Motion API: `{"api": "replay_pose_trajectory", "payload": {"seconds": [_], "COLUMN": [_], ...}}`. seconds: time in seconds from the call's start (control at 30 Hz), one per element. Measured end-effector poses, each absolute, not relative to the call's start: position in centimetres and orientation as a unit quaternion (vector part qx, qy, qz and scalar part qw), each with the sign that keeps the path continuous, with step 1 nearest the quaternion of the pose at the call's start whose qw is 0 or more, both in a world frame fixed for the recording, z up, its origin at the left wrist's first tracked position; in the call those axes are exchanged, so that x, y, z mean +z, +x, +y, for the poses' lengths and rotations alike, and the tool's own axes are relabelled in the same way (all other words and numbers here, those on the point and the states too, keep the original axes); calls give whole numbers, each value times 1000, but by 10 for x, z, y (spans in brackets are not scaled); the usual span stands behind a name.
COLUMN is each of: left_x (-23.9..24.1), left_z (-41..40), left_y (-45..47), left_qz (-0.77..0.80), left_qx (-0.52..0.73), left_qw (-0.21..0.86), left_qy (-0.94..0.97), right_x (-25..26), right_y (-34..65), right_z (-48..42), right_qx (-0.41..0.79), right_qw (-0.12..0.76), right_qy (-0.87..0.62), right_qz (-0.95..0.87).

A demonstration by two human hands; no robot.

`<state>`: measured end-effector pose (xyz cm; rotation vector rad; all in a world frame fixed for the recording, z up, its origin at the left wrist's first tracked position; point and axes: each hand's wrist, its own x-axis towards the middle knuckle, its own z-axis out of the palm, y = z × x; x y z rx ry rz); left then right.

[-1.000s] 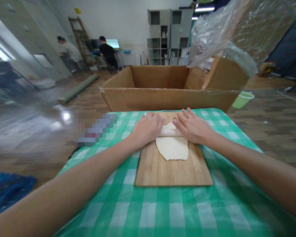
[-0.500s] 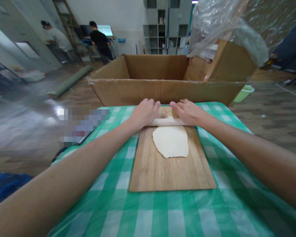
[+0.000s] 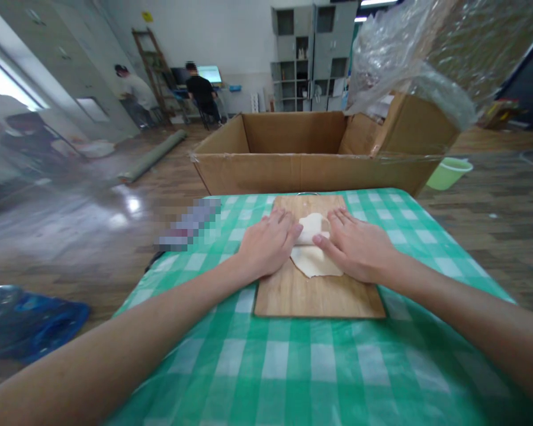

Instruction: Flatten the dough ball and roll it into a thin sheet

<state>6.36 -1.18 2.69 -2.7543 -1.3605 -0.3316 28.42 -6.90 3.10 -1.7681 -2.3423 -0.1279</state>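
A pale rolling pin (image 3: 311,238) lies crosswise over a thin sheet of dough (image 3: 317,262), which shows both in front of the pin and beyond it. My left hand (image 3: 266,244) lies flat over the pin's left end, fingers stretched forward. Over the right end rests my right hand (image 3: 359,247), also flat, its thumb pointing inward along the pin. Both palms hide the pin's ends. Under the dough is a wooden cutting board (image 3: 320,303), set on a green-and-white checked tablecloth (image 3: 257,361).
Beyond the table stands a large open cardboard box (image 3: 311,173) with clear plastic wrap (image 3: 395,53) at its right. A pixelated flat object (image 3: 190,225) lies at the table's left edge. A light green bucket (image 3: 450,173) and a blue plastic bag (image 3: 48,325) are on the floor. Several people are in the background.
Both hands have moved the rolling pin nearer to me, from the dough's far edge to about its middle. My view has shifted slightly left and up.
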Motion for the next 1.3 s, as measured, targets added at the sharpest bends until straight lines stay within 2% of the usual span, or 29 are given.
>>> {"api": "replay_pose_trajectory", "payload": {"seconds": [0.33,0.47,0.93,1.1,1.3], "left_x": [26,26,30,27,27], "left_z": [-80,-82,35,80,104], "left_y": [34,33,82,94,100], "left_qz": [-397,-400,-461,-428,-401], "left_qx": [-99,-88,-26,-12,22], "left_qw": [22,12,-3,-15,6], "left_qy": [-912,-912,-887,-903,-916], "right_x": [26,28,29,24,11], "right_y": [275,275,306,318,338], "right_z": [-142,-146,-28,12,46], "right_qx": [-72,-62,-32,-12,-40], "right_qw": [141,139,100,98,112], "right_qy": [-543,-539,-564,-593,-550], "right_qz": [-825,-829,-819,-799,-826]}}
